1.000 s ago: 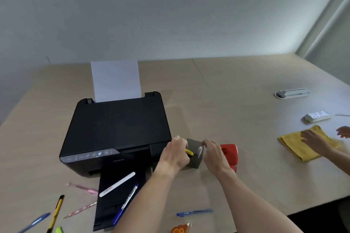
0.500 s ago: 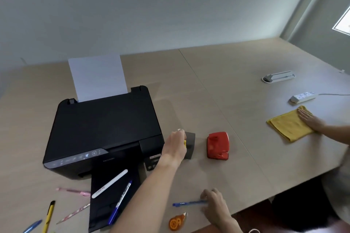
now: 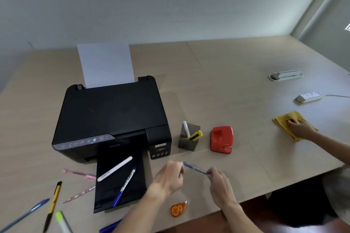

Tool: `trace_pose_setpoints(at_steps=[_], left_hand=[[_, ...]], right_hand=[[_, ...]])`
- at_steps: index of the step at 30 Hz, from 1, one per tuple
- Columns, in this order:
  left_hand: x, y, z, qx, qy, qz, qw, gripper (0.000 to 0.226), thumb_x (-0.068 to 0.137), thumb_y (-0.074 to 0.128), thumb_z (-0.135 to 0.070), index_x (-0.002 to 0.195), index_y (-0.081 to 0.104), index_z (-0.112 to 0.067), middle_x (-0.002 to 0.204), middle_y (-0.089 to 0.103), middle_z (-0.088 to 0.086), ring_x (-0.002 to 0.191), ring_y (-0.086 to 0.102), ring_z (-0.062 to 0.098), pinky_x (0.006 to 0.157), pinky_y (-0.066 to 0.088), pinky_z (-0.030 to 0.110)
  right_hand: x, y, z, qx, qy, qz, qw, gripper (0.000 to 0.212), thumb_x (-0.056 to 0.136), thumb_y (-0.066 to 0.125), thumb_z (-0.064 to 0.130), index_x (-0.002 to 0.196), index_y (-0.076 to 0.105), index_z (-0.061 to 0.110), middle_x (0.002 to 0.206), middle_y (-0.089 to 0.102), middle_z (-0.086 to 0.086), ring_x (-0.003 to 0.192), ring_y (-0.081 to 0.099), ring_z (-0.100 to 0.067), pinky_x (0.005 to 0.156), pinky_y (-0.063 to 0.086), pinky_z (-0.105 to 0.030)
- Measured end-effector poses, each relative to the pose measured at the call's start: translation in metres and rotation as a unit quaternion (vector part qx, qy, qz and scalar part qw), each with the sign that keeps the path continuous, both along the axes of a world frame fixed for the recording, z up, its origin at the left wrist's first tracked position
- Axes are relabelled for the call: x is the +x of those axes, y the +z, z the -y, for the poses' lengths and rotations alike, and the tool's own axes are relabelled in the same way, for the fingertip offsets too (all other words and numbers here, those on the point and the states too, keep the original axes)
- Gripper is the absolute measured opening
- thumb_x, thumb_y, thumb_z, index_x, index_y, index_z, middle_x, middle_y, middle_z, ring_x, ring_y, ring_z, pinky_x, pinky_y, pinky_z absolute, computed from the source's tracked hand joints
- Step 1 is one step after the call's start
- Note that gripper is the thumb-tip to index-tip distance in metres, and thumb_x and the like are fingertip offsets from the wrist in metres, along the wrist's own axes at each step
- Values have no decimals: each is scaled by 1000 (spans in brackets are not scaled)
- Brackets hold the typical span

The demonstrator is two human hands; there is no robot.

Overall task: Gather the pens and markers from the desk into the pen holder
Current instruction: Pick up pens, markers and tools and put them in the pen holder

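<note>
From the head view, I held a blue pen (image 3: pixel 195 168) above the desk (image 3: pixel 236 85), my right hand (image 3: pixel 219 181) pinching one end and my left hand (image 3: pixel 170 176) closing on the other. The holder (image 3: pixel 188 141) stood just beyond, already with two items in it. I judged the next move was to lift the pen over and drop it in upright.

blue pen (image 3: pixel 195 168) motion-blurred, green marker (image 3: pixel 63 221) cut off btm edge

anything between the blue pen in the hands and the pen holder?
Nothing visible. The blue pen is held between the left hand and right hand, in front of the dark grey square pen holder. Bare desk lies between them; the red hole punch sits to the holder's right, off the path.
</note>
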State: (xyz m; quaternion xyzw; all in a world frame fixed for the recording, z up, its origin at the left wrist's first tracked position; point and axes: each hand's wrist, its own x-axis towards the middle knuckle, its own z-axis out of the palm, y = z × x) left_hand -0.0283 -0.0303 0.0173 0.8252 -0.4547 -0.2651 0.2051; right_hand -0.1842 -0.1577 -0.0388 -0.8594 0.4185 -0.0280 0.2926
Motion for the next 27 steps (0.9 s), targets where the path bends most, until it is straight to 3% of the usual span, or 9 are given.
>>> trace_pose_setpoints(at_steps=[5,8,11,15,18,23,27], left_hand=[[-23,-33,-42,164,-124,59,977,29,90,58,-23,114,53,-8,114,61,14,102,61,31,88,51,43],[-31,-45,-50,208,-143,64,966,50,83,70,-31,120,45,-10,120,57,15,107,59,35,89,49,47],[-37,-49,-47,220,-133,77,963,54,82,74,-25,123,44,-8,122,59,17,107,60,36,90,48,46],[-42,-50,-37,219,-138,89,962,52,84,71,-16,127,43,-5,124,59,20,112,59,36,91,44,45],[-45,-45,-34,207,-150,93,962,40,91,58,-12,128,43,-6,125,56,20,114,57,38,93,42,45],[-35,-36,-31,150,-128,89,976,36,86,56,-12,121,48,-8,117,60,16,104,60,35,91,45,45],[-12,-12,-7,37,-83,95,991,41,87,57,-25,125,48,-14,115,61,10,98,63,26,86,52,38]], right_hand=[[31,44,29,-126,-30,106,986,8,92,49,8,91,56,12,84,59,-8,74,54,-30,67,44,-42],[55,64,48,-202,-12,71,977,6,92,50,9,92,56,11,84,56,-9,74,53,-33,68,43,-43],[77,76,60,-201,29,47,978,10,93,47,8,94,56,12,92,59,-9,82,54,-32,73,40,-41],[96,87,62,-148,56,44,986,26,87,48,-3,108,54,12,104,61,-10,93,56,-29,79,39,-39],[97,88,58,-129,42,56,989,38,82,47,-11,113,51,10,102,63,-12,91,59,-30,81,47,-43],[83,74,55,-115,-3,51,992,32,84,45,-8,110,53,10,101,62,-11,88,59,-33,80,49,-46],[71,63,51,-95,-39,45,994,29,85,44,-6,108,53,9,97,61,-10,82,58,-31,77,49,-47]])
